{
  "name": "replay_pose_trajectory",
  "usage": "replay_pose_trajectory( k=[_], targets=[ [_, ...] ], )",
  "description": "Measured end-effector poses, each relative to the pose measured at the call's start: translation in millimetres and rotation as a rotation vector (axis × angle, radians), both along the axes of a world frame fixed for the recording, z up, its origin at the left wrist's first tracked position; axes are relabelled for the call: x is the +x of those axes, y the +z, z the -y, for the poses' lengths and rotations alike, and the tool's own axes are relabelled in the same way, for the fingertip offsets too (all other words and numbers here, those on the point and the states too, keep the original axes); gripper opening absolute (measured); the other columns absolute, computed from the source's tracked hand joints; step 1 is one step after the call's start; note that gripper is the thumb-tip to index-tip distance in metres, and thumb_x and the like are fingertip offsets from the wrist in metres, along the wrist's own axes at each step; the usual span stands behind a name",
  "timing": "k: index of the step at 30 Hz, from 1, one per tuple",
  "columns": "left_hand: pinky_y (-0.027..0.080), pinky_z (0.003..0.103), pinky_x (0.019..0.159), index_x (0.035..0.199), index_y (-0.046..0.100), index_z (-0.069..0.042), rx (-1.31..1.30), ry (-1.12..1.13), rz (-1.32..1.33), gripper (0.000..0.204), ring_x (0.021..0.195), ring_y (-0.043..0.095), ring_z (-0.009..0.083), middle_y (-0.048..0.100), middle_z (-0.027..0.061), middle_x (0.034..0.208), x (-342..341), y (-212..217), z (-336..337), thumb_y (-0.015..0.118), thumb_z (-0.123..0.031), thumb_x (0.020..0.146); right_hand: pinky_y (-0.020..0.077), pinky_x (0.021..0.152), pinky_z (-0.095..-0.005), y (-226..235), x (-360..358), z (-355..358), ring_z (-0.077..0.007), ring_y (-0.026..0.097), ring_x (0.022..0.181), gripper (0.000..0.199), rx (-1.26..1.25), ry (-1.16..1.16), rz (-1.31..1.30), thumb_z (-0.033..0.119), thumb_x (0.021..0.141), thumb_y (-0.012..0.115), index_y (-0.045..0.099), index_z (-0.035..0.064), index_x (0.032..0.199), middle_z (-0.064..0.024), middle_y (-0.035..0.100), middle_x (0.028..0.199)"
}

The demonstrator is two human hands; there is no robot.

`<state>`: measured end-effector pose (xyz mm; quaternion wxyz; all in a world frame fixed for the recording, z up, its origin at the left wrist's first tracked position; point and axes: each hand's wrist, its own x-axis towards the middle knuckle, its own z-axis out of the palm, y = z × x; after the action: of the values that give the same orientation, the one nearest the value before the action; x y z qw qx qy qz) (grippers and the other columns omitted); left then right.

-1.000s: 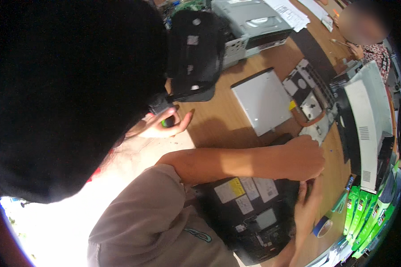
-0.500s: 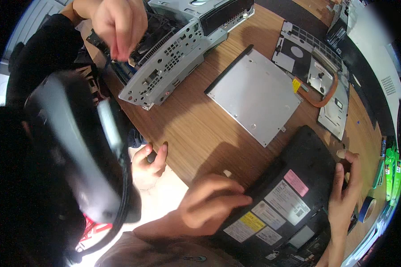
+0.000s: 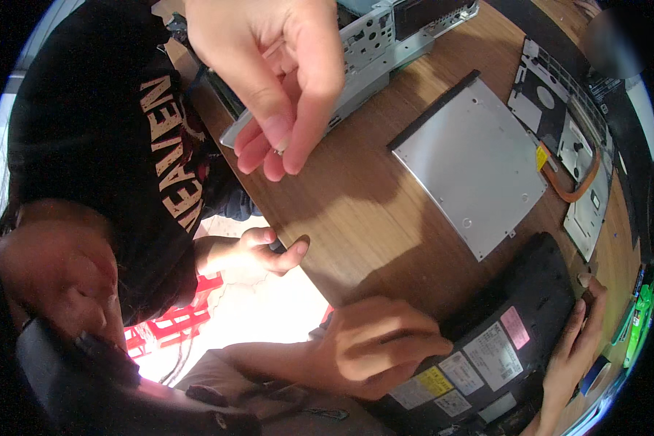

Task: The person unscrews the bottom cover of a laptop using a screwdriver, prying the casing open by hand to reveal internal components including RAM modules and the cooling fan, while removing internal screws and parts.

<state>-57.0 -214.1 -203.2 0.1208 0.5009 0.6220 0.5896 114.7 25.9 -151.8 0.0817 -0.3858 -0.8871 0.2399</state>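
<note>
A black laptop-like case (image 3: 516, 298) lies at the lower right with its labelled face up. White, yellow and pink labels cover part of it. Over its left side, my left hand (image 3: 389, 349) is closed with the fingers curled; what they hold, if anything, is hidden. My right hand (image 3: 578, 349) lies along the case's right edge, thumb and forefinger apart. Toward the top, a co-worker's hand (image 3: 276, 94) pinches a tiny light-coloured piece (image 3: 278, 152). That person's other hand (image 3: 265, 251) is at the table edge with a small dark thing between thumb and finger.
A flat silver metal unit (image 3: 479, 174) with a black edge lies mid-table. Beyond it is an opened panel (image 3: 559, 131) with an orange cable (image 3: 585, 182). A perforated metal chassis (image 3: 370, 80) stands at the back. Green packets (image 3: 638, 320) and a tape roll (image 3: 594, 376) are at right.
The whole view has shifted, so table items sit farther right. The co-worker's pinching hand has come nearer, away from the chassis. My left hand's fingers are more curled over the case.
</note>
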Motion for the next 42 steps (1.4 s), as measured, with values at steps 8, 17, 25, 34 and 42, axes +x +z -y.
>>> replay_pose_trajectory(
  k=[8,17,25,34,42],
  targets=[
    [0.051,0.033,0.058,0.105,0.072,0.002,-0.005,0.010,0.024,0.032,0.071,0.066,0.0242,0.068,0.0125,0.093,-1,5,0,0.059,0.007,0.077,0.0386,0.106,-0.0354,4,0,-2,-0.0276,0.056,0.120,0.029,0.082,0.089,0.031,0.014,0.108,0.038,0.052,-0.0029,0.128,-0.0190,0.059,0.124],
    [0.050,0.036,0.055,0.106,0.069,0.004,-0.030,-0.004,0.092,0.023,0.065,0.065,0.0250,0.067,0.0108,0.075,-6,10,4,0.063,0.005,0.084,0.0396,0.105,-0.0365,4,-3,2,-0.0297,0.057,0.117,0.028,0.041,0.058,0.003,0.012,0.108,0.039,0.052,-0.0012,0.128,-0.0198,0.059,0.122],
    [0.053,0.036,0.081,0.123,0.069,-0.005,-0.016,0.150,-0.074,0.038,0.103,0.065,0.0299,0.066,0.0111,0.103,-1,9,-8,0.072,-0.003,0.085,0.0402,0.102,-0.0377,6,-1,-1,-0.0313,0.057,0.116,0.030,0.067,0.072,0.082,0.015,0.107,0.039,0.052,-0.0024,0.128,-0.0217,0.059,0.120],
    [0.051,0.039,0.087,0.123,0.066,-0.005,-0.157,0.089,-0.065,0.036,0.103,0.067,0.0267,0.069,0.0088,0.109,4,13,1,0.072,-0.010,0.088,0.0423,0.099,-0.0412,-2,2,-6,-0.0414,0.059,0.111,0.034,0.187,0.165,0.039,0.019,0.108,0.038,0.052,-0.0045,0.128,-0.0272,0.061,0.117],
    [0.047,0.045,0.100,0.133,0.059,0.000,-0.100,-0.139,-0.070,0.050,0.126,0.056,0.0353,0.058,0.0194,0.134,17,7,45,0.071,-0.025,0.091,0.0433,0.100,-0.0423,-8,4,-6,-0.0418,0.061,0.115,0.036,0.239,0.126,0.001,0.019,0.109,0.036,0.052,-0.0046,0.130,-0.0288,0.063,0.118]
  ],
)
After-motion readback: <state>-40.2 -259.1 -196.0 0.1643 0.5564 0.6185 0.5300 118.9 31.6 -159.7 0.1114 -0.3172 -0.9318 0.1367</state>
